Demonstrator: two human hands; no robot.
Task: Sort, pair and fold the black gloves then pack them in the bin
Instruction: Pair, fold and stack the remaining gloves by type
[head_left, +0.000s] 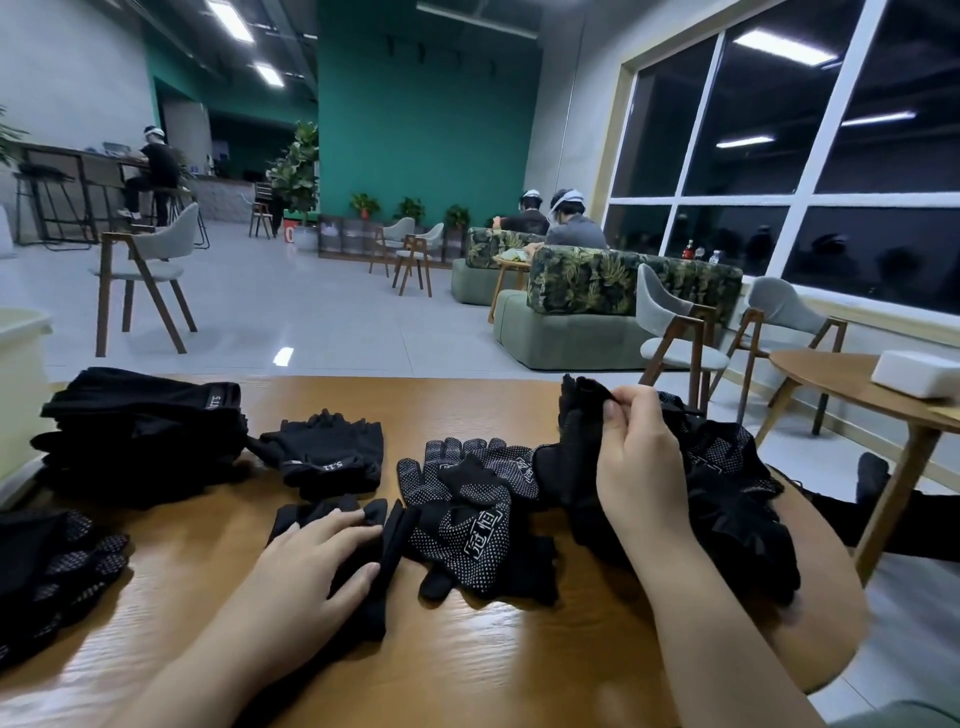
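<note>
Black gloves lie in groups across the wooden table (467, 665). My left hand (311, 566) rests flat, fingers straight, on a plain black glove (374, 597) near the front middle. My right hand (641, 457) pinches a black glove (576, 415) and lifts it above a loose heap of dotted gloves (727, 493) at the right. Dotted gloves with white lettering (467, 514) lie between my hands. A fingerless pair (327, 452) sits behind my left hand. A stack of black gloves (140, 431) stands at the left. The pale bin (21, 374) shows at the far left edge.
More dotted gloves (57, 571) lie at the table's front left. A second round wooden table (883, 400) with a white box (917, 371) stands to the right. Chairs, a green sofa and several seated people fill the room beyond the table's far edge.
</note>
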